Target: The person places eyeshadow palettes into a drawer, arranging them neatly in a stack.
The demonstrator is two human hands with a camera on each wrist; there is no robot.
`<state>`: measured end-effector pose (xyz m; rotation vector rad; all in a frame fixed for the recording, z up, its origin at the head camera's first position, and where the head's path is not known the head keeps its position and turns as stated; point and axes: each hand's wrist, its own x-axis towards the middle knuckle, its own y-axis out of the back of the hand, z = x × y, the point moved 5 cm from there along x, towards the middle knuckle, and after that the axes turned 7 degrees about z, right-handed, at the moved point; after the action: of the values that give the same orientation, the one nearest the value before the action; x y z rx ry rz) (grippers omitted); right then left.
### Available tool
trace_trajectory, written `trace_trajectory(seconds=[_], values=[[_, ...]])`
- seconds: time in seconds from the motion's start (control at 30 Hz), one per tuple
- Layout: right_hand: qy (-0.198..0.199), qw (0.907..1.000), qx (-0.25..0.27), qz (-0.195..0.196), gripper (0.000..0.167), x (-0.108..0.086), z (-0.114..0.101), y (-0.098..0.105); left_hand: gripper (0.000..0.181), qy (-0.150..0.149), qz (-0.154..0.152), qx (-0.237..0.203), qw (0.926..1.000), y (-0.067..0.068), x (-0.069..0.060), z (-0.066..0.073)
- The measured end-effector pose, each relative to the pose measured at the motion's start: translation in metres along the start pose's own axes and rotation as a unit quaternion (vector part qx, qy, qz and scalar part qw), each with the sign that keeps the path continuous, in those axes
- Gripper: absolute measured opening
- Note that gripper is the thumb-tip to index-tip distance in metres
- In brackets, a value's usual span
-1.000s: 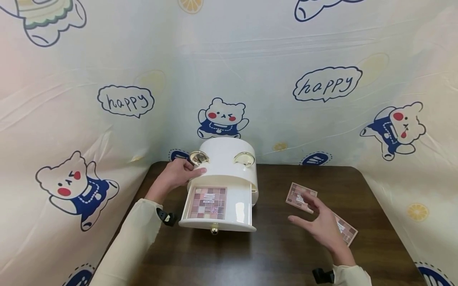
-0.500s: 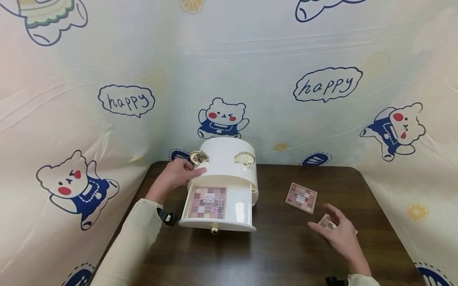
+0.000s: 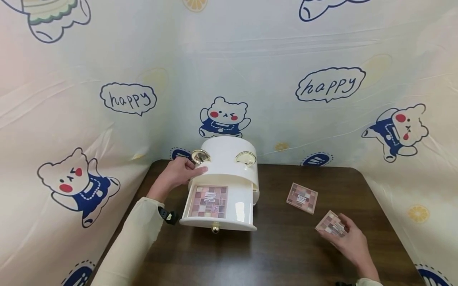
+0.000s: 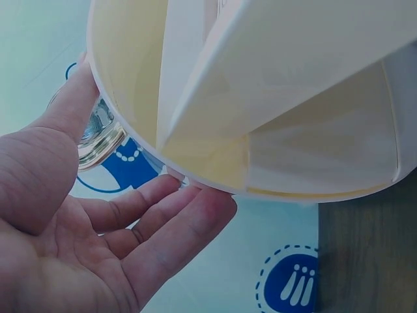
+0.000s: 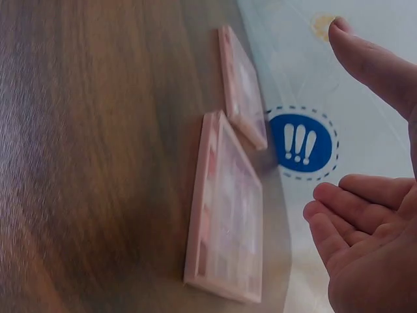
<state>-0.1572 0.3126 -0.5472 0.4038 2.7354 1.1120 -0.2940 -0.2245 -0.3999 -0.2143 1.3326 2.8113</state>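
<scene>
In the head view a white rounded storage box [image 3: 229, 153] stands at the table's back, its drawer [image 3: 241, 202] pulled out. An eyeshadow palette [image 3: 209, 202] lies on the left side of the drawer. My left hand [image 3: 177, 173] touches the box's left side, thumb on the front; the left wrist view shows fairly straight fingers against the outer wall [image 4: 215, 189]. My right hand [image 3: 352, 241] spreads thumb and fingers over another palette [image 3: 330, 224]. A gap separates that hand from the palettes in the right wrist view. A third palette [image 3: 302, 198] lies farther back.
Gold ring ornaments [image 3: 246, 159] sit on the box, and a gold knob [image 3: 215, 228] projects from the drawer front. The dark wooden table [image 3: 279, 254] is enclosed by a printed cloth [image 3: 275, 95] at the back and sides.
My right hand has moved right and toward the front edge, from near the farther palette to over the nearer one. The left hand, box and drawer have not moved.
</scene>
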Motion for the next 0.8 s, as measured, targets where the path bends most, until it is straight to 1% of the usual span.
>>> trace_trajectory(seconds=[0.23, 0.33, 0.5, 0.8], values=[[-0.003, 0.9996, -0.027, -0.008, 0.118, 0.005, 0.019, 0.004, 0.064, 0.006, 0.001, -0.001, 1.0, 0.0, 0.0, 0.0], [0.014, 0.9988, -0.048, -0.002, 0.119, 0.005, 0.024, 0.007, 0.065, 0.009, 0.0, -0.003, 1.0, 0.0, 0.0, -0.002], [0.055, 0.9957, -0.074, 0.013, 0.122, 0.005, 0.032, 0.009, 0.067, 0.011, 0.001, -0.002, 0.9999, 0.0, 0.0, -0.001], [0.069, 0.9929, -0.097, -0.002, 0.127, 0.008, 0.041, 0.008, 0.064, 0.009, -0.001, 0.0, 1.0, 0.0, 0.0, 0.0]])
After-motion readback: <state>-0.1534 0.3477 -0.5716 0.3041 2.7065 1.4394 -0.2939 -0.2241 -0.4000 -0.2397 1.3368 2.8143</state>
